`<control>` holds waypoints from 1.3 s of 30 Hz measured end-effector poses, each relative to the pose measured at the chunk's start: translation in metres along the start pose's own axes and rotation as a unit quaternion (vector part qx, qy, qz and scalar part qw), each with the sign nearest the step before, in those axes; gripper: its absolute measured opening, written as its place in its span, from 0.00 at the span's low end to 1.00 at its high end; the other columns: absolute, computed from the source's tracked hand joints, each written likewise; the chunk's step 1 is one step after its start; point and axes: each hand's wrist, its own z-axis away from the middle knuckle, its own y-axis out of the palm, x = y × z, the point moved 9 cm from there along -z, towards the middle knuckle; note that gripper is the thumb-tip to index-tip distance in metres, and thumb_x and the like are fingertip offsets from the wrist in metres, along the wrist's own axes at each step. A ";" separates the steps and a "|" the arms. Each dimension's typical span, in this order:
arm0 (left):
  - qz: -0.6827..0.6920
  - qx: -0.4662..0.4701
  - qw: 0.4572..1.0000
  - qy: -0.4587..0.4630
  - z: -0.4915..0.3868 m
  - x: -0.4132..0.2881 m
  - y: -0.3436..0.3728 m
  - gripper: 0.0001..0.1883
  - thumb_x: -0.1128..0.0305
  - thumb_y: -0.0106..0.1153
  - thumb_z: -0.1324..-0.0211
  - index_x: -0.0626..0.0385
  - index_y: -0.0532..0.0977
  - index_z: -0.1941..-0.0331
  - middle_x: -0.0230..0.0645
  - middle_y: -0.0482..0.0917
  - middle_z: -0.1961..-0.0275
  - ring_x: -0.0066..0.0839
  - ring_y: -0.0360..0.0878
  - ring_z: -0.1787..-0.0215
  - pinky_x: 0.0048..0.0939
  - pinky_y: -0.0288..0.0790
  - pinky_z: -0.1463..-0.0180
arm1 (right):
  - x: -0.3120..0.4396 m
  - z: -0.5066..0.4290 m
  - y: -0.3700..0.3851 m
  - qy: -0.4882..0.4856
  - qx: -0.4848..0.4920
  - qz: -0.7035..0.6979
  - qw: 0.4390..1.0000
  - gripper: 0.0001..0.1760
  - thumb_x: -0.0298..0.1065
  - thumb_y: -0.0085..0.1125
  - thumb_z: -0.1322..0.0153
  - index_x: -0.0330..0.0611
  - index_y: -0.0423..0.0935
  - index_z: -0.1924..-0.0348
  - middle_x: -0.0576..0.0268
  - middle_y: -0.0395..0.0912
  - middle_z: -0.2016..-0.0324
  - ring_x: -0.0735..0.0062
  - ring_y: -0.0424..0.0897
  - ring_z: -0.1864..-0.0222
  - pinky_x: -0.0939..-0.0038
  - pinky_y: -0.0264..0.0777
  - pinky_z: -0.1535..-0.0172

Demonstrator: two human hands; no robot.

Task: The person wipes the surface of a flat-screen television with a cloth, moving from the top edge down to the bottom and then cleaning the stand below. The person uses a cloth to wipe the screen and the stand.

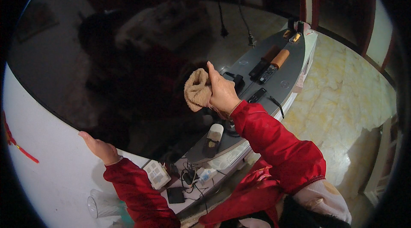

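Observation:
A large television [138, 99] with a dark, glossy screen fills the upper left and reflects the room. My left hand [101, 148] holds its near side edge, its fingers mostly hidden. My right hand [222, 91] grips a bunched tan terry cloth [197, 91] in front of the screen. Whether the cloth touches the glass is unclear. Below and right of that hand, a dark glass shelf [247, 64] carries a remote control in an orange-brown sleeve [281, 57], a slim black remote control [257, 95] and a white-topped, dark-bodied device [213, 139].
Two black cables with plugs [252, 40] appear over the screen, possibly reflections. A white box [156, 174], tangled cords [189, 176] and a black adapter [175, 195] crowd the near end. A clear ribbed glass [96, 205] lies lower left. Marbled floor tiles [340, 83] extend right.

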 end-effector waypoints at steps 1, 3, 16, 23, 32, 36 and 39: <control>0.003 0.003 1.000 0.000 0.000 -0.001 0.001 0.36 0.45 0.40 0.28 0.69 0.59 0.33 0.44 0.65 0.32 0.36 0.65 0.33 0.33 0.57 0.29 | 0.000 0.001 0.003 -0.002 0.007 0.002 1.000 0.54 0.30 0.66 0.42 0.35 0.43 0.28 0.37 0.71 0.43 0.42 0.74 0.44 0.56 0.71 0.46; 0.008 0.008 1.000 0.000 0.001 -0.001 0.001 0.36 0.46 0.41 0.28 0.69 0.60 0.34 0.44 0.65 0.32 0.36 0.65 0.33 0.33 0.57 0.29 | 0.001 0.001 0.001 -0.007 -0.001 -0.004 1.000 0.53 0.29 0.64 0.42 0.34 0.44 0.28 0.39 0.71 0.44 0.43 0.75 0.45 0.55 0.71 0.47; -0.002 0.008 1.000 0.007 -0.001 0.002 -0.001 0.36 0.46 0.41 0.28 0.70 0.59 0.33 0.46 0.63 0.31 0.37 0.64 0.32 0.32 0.56 0.28 | 0.002 -0.001 -0.009 -0.020 -0.011 0.001 1.000 0.51 0.29 0.63 0.40 0.34 0.45 0.29 0.35 0.72 0.45 0.41 0.76 0.47 0.55 0.71 0.47; 0.013 -0.011 1.000 -0.017 -0.001 0.003 0.001 0.36 0.47 0.41 0.28 0.71 0.58 0.32 0.46 0.63 0.30 0.37 0.63 0.32 0.32 0.55 0.28 | 0.002 0.010 0.003 -0.024 0.041 -0.007 0.999 0.48 0.30 0.61 0.39 0.33 0.46 0.29 0.42 0.74 0.49 0.44 0.76 0.49 0.56 0.71 0.49; -0.036 -0.017 0.999 0.033 -0.006 0.003 -0.009 0.32 0.51 0.39 0.26 0.71 0.62 0.35 0.44 0.68 0.34 0.34 0.68 0.36 0.30 0.58 0.30 | -0.018 0.027 -0.027 -0.037 -0.135 -0.220 0.965 0.38 0.23 0.66 0.42 0.40 0.64 0.38 0.49 0.68 0.50 0.48 0.71 0.47 0.63 0.66 0.41; -0.057 -0.005 0.997 0.052 -0.004 0.005 -0.013 0.30 0.51 0.38 0.25 0.70 0.65 0.37 0.43 0.71 0.36 0.33 0.69 0.37 0.28 0.59 0.31 | -0.036 -0.005 -0.075 0.061 -0.320 -0.449 0.832 0.17 0.22 0.50 0.31 0.35 0.69 0.49 0.54 0.77 0.61 0.67 0.77 0.62 0.68 0.73 0.55; -0.031 0.031 0.996 0.078 -0.005 0.002 -0.011 0.30 0.50 0.38 0.26 0.70 0.67 0.39 0.43 0.72 0.38 0.34 0.70 0.38 0.28 0.60 0.32 | 0.009 -0.040 -0.098 -0.015 -0.262 -0.291 0.920 0.21 0.28 0.56 0.30 0.35 0.69 0.45 0.61 0.76 0.54 0.70 0.75 0.55 0.69 0.71 0.54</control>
